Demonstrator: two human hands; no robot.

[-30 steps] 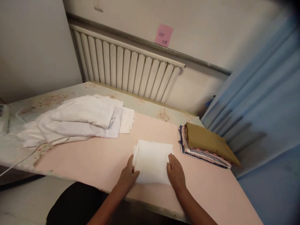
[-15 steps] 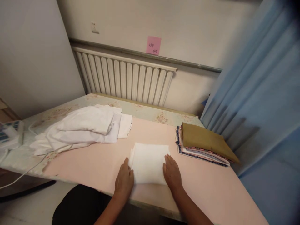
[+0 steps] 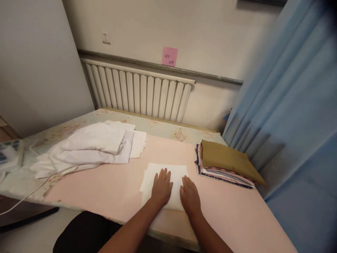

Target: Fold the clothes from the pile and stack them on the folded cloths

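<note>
A folded white cloth (image 3: 175,170) lies flat on the pink sheet (image 3: 113,186) that covers much of the table, with a second layer sticking out at its left edge. Pressed flat on top of it is my left hand (image 3: 162,188), its fingers stretched out and pointing away from me. My right hand (image 3: 190,196) rests along the cloth's right edge, fingers extended and thumb held apart. Neither hand grips anything. The cloth's middle is partly covered by my left hand.
To the left lies a loose heap of white cloth (image 3: 92,144). A stack of folded fabrics, olive one on top (image 3: 226,156), sits at the right beside a blue curtain (image 3: 284,116). A white cable (image 3: 26,200) hangs over the table's left front edge. A radiator (image 3: 137,91) stands behind.
My left hand has moved from the cloth's left edge onto its top, toward the right. My right hand stays at the right edge. The view has tilted slightly.
</note>
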